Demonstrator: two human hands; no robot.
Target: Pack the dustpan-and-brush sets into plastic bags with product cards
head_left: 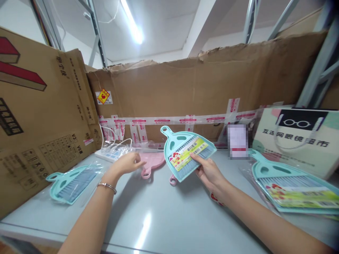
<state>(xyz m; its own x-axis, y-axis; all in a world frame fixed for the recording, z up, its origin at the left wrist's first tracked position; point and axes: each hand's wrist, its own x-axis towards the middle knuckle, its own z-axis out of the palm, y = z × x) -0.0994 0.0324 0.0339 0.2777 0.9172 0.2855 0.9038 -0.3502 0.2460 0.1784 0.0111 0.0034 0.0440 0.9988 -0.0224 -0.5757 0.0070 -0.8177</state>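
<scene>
Gripped turquoise dustpan set (185, 155) in right hand (211, 174) above surface (164, 218); held left hand (129, 163) free, loosely curled, near pink dustpan (155, 160).

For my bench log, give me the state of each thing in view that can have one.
Left hand: fingers loosely bent, nothing visibly held
Right hand: gripping the middle mint dustpan set
Middle mint dustpan set: raised, tilted, brush inside
Left mint dustpan set: lying, clear plastic around it
Right mint dustpan set: lying, labelled
Pink dustpan: lying, partly hidden
Power strip: on or off unclear
Tube light: lit
Carrier bag: standing
</scene>
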